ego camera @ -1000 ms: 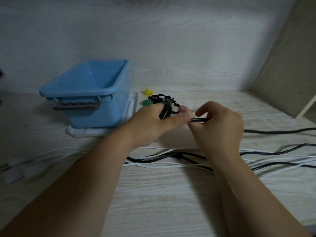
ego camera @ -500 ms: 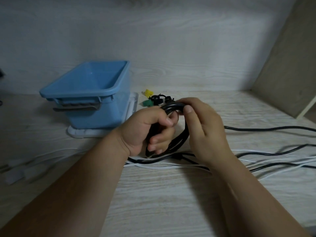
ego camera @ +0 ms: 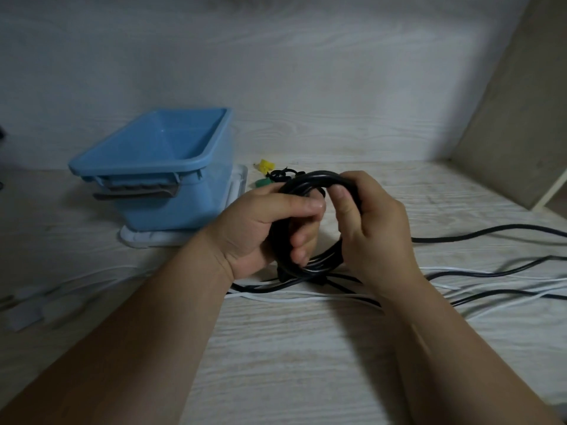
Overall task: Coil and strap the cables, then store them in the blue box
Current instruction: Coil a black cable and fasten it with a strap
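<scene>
Head view: near the middle of the frame, both hands hold 1 black cable coil (ego camera: 308,178) upright just above the table (ego camera: 306,363). The left hand (ego camera: 260,231) is clenched round the coil's 9 o'clock side, thumb lying across the top and fingers curled through the loop. The right hand (ego camera: 377,231) grasps the coil from 3 o'clock, its thumb pressed on the strands near 12 o'clock. The coil's lower arc, at 6 o'clock, hangs just over the loose cables on the table.

From the coil, 1 black strand (ego camera: 491,231) runs off toward 3 o'clock and leaves the frame. More loose black cables (ego camera: 497,273) and thin white cables (ego camera: 306,297) lie tangled on the table beneath the hands, spreading toward 3 o'clock and 9 o'clock.

The blue box (ego camera: 138,168) stands open at 10 o'clock from the hands, resting on a white lid (ego camera: 147,239). Just beside the box, at 12 o'clock from the left hand, lie a yellow strap (ego camera: 265,165), a green strap (ego camera: 261,183) and some black straps (ego camera: 283,173), partly hidden behind the coil.

At 8 o'clock, near the frame edge, pale blurred plugs (ego camera: 27,308) sit on the table.
</scene>
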